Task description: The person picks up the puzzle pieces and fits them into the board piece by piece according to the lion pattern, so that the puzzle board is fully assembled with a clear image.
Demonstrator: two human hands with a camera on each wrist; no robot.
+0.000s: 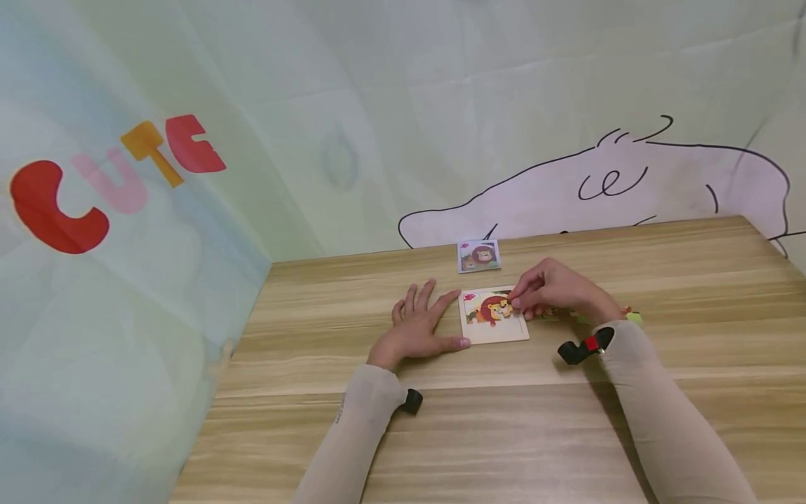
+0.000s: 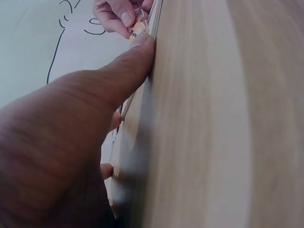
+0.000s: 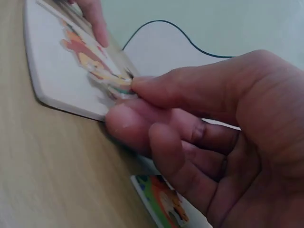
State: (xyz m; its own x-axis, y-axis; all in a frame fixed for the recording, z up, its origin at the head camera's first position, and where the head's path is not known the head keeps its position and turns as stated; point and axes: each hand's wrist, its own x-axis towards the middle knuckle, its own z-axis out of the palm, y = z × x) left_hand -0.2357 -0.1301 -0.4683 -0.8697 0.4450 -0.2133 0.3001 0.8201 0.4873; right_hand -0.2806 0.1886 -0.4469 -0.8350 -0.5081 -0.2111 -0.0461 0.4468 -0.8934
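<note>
A square wooden puzzle board (image 1: 497, 334) lies on the table, partly filled with lion picture pieces. My left hand (image 1: 420, 330) lies at the board's left side with fingers spread, its thumb and index finger touching that edge. At the right part of the board my right hand (image 1: 557, 288) pinches a puzzle piece (image 3: 111, 83) between thumb and fingertips. In the right wrist view that piece sits tilted over the board, beside the lion pieces (image 3: 85, 53) there. My fingers cover part of it. Another puzzle piece (image 3: 164, 202) rests on the table below the right hand.
Behind the board lies a small lion picture card (image 1: 478, 257). More colourful pieces (image 1: 632, 317) are partly hidden under the right wrist. The wooden table (image 1: 491, 434) meets printed cloth walls (image 1: 352, 126) at its back and left.
</note>
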